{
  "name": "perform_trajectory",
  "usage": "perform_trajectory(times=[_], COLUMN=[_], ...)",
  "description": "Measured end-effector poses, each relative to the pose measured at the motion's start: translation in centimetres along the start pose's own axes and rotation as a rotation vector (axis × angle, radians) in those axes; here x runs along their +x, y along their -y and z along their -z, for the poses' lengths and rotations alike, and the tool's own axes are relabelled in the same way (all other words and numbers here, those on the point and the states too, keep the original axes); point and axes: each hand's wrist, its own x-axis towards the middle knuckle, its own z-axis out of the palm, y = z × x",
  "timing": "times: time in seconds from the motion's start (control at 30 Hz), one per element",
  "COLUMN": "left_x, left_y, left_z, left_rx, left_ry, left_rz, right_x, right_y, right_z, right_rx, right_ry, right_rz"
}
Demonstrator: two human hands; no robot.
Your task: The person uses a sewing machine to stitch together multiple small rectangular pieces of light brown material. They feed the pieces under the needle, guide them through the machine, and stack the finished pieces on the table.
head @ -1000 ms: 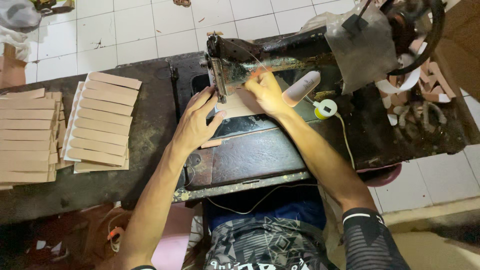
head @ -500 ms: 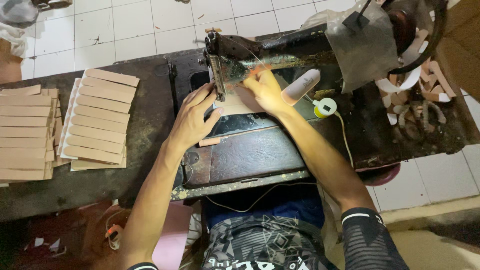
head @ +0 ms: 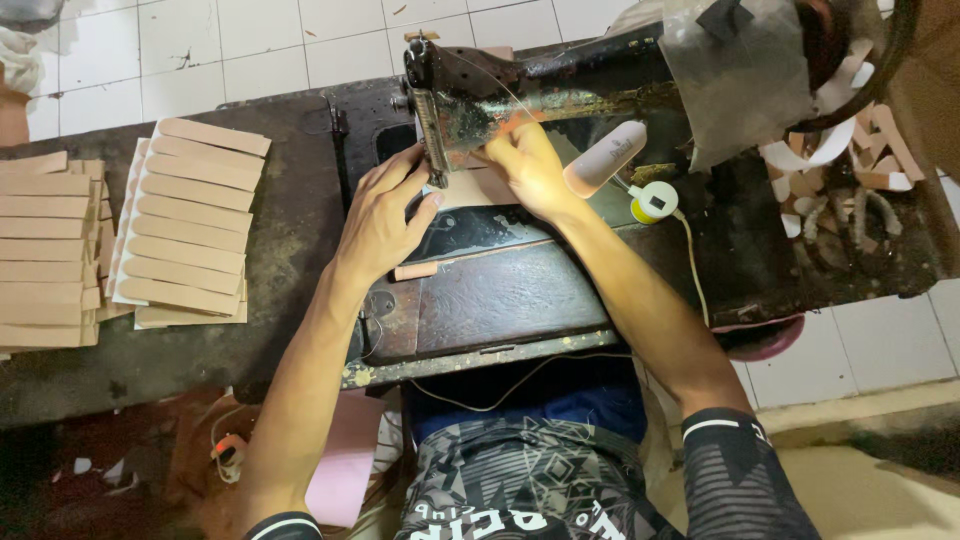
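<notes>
Lap: dark blue trousers (head: 520, 400) and a black patterned shirt (head: 520, 490) fill the bottom edge, right under the table front.
Floor, low left: a pale pink flat piece (head: 340, 460) leans beside the left forearm, scraps scattered around it.
Table: a dark, worn wooden work table (head: 200, 350) runs across the view, its metal-trimmed front edge nearest the body.
Loose strip: one small tan leather strip (head: 416, 270) lies on the dark machine bed, just below the left hand, touching nothing else that I can make out.
Left hand: the left hand (head: 380, 220) lies flat on the bed, fingers spread fairly wide, fingertips pressing the near edge of the pale tan leather workpiece (head: 478, 188) beside the needle.
Right hand: the right hand (head: 530, 165) comes in from the other side, fingers curled close together and pinching the same workpiece from behind the needle bar.
Workpiece: it sits flat under the presser foot, between both hands, on the machine bed.
Machine: the old black rusty sewing machine (head: 560, 90) stretches rightward from its head above the hands.
Lamp: a small white oblong light (head: 605, 158) with a round white-and-yellow base (head: 655, 200) sits just right of the right hand.
Stacks, left: a fanned stack of tan leather strips (head: 190, 225) and a second one (head: 45, 250) at the frame edge, well apart from the hands.
Far right: a heap of tan offcuts (head: 850, 170) beyond the machine.
Background: white tiled floor (head: 250, 50).
</notes>
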Motion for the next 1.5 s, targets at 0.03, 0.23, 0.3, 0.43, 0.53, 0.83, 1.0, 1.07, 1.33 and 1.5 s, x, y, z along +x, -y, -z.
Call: perform_trajectory(times=[0.03,0.23,0.3,0.43,0.53,0.83,1.0,1.07,1.33,1.5], left_x=[0.0,-0.1,-0.1,-0.2,-0.3,0.2,0.3,0.3,0.5,0.3], left_y=[0.0,0.1,0.2,0.4,0.4,1.2,1.2,1.2,1.2,1.1], left_z=[-0.1,-0.4,-0.5,-0.7,-0.9,-0.4,-0.4,-0.5,-0.5,-0.6], left_rx=[0.003,-0.007,0.014,0.004,0.023,-0.075,-0.074,-0.067,-0.075,-0.078], left_ry=[-0.007,-0.022,-0.025,-0.024,-0.033,0.046,0.047,0.037,0.019,0.035], left_rz=[0.004,0.006,0.013,0.015,0.018,0.002,0.008,0.005,-0.008,0.017], right_x=[0.0,-0.1,-0.1,-0.1,-0.2,-0.1,-0.1,-0.1,0.0,-0.4], right_y=[0.0,-0.6,-0.5,0.5,1.4,-1.0,-0.9,-0.3,1.2,-0.2], right_z=[0.0,0.4,0.3,-0.4,-0.9,0.6,0.5,0.1,-0.8,0.3], right_rx=[0.011,-0.078,-0.068,0.061,0.083,0.056,-0.006,0.021,-0.04,-0.071], right_ry=[0.001,-0.059,-0.047,0.013,0.014,0.015,-0.003,0.009,-0.01,-0.055], right_rz=[-0.002,-0.06,-0.044,-0.004,-0.017,0.017,-0.001,0.011,0.011,-0.027])
